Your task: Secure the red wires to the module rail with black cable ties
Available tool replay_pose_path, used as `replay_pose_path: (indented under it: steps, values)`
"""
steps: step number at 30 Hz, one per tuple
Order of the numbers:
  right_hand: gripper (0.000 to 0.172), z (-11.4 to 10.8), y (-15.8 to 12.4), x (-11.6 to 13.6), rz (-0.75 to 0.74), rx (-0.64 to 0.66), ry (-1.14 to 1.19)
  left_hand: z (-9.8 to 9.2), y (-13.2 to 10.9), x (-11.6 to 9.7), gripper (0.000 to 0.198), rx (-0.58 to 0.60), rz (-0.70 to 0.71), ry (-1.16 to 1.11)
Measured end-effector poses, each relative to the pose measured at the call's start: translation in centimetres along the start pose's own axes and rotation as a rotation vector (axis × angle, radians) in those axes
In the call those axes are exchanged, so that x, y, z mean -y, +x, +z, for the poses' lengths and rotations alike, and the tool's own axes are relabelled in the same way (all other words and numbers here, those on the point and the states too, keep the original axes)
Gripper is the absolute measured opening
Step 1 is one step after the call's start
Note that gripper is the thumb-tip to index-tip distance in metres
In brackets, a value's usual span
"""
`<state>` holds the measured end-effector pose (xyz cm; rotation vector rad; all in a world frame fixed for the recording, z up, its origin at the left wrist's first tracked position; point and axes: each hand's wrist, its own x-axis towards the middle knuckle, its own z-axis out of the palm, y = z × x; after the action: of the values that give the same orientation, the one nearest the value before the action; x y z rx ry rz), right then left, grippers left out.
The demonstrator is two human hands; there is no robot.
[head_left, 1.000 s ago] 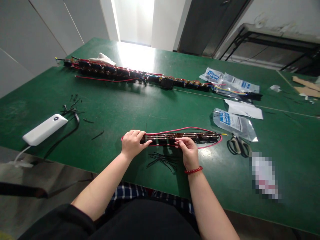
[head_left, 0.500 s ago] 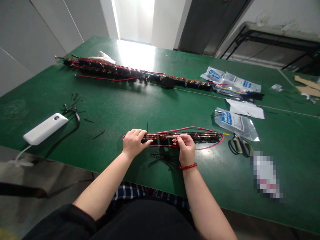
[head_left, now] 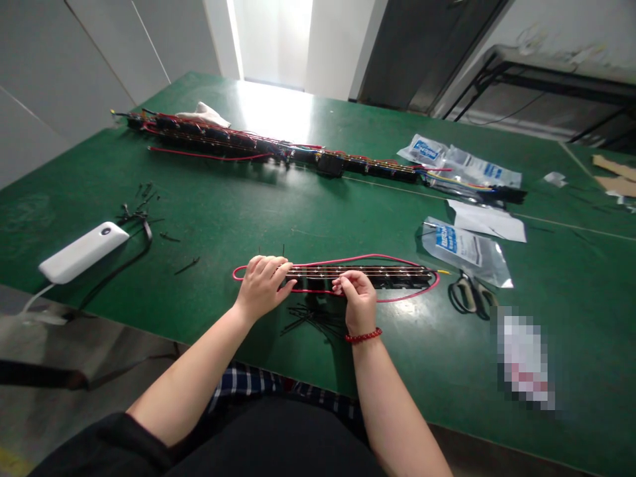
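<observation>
A long black strip (head_left: 402,277) with copper-coloured wires along its top lies crosswise in front of me. A red cable (head_left: 397,299) loops around it, and a yellow tip (head_left: 444,272) sticks out at its right end. My left hand (head_left: 261,286) is closed over the strip's left part, fingers on the far side and thumb on the near side. Thin black tie ends stand up beside those fingers. Over the strip's middle, my right hand (head_left: 358,298) pinches what looks like a thin wire between thumb and fingers. Loose black cable ties (head_left: 313,319) lie on the near side of the strip.
Across the green table (head_left: 223,199) lies a longer wired assembly (head_left: 223,139). Scissors (head_left: 472,295), a plastic bag (head_left: 467,248) and white paper (head_left: 487,220) are to the right. On the left are a white device (head_left: 84,252) with a cord and scattered black tie scraps (head_left: 136,213).
The whole view has shifted slightly. My right hand's fingertips are a little nearer to me over the strip, still pinched. My left hand keeps its hold on the strip.
</observation>
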<state>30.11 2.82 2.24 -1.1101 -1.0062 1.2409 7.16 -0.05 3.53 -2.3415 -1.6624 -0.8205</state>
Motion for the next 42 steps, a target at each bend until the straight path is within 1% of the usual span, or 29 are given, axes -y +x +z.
replay_pose_path:
  steps: [4,8,10,12,15,18,20,24,28,31,36,39,41,42]
  values:
    - [0.012,-0.1,-0.1,0.1,-0.001,0.018,-0.002,-0.5,2.0,-2.1,0.027,0.101,0.041,-0.140]
    - [0.012,0.0,-0.1,0.3,0.002,0.018,0.011,-0.2,4.6,-3.4,0.028,0.246,0.054,-0.173]
    - [0.012,0.1,-0.1,0.3,0.005,0.016,0.020,0.3,5.6,-3.5,0.032,0.327,0.014,-0.193]
    - [0.011,0.1,-0.1,0.4,0.009,0.017,0.022,0.9,6.2,-3.2,0.029,0.410,-0.050,-0.226]
    - [0.011,0.1,-0.2,0.4,0.011,0.022,0.012,1.5,6.6,-2.6,0.030,0.476,-0.138,-0.316]
    - [0.011,0.1,-0.2,0.3,0.005,0.023,0.014,1.8,6.5,-2.3,0.039,0.494,-0.129,-0.355]
    - [0.011,0.1,-0.2,0.2,0.001,0.020,0.014,1.9,6.3,-2.2,0.042,0.475,-0.114,-0.365]
    - [0.011,0.1,-0.2,0.2,0.000,0.026,0.003,2.2,6.0,-2.2,0.038,0.421,-0.109,-0.384]
    - [0.010,0.1,-0.2,0.2,-0.004,0.030,0.002,2.1,6.0,-2.3,0.037,0.405,-0.111,-0.378]
    - [0.011,0.1,-0.2,0.2,0.005,0.028,0.002,1.6,6.4,-2.6,0.035,0.434,-0.087,-0.316]
    - [0.010,0.1,-0.2,0.3,0.018,0.021,0.022,0.8,7.6,-3.7,0.039,0.530,-0.008,-0.150]
    - [0.008,0.2,-0.2,0.4,0.010,0.018,0.035,1.3,8.2,-4.3,0.043,0.585,0.026,-0.200]
    - [0.008,0.3,-0.3,0.5,0.007,0.017,0.048,2.1,8.4,-4.6,0.049,0.593,0.038,-0.274]
    - [0.008,0.3,-0.3,0.5,0.005,0.018,0.056,2.5,8.5,-4.7,0.049,0.595,0.044,-0.292]
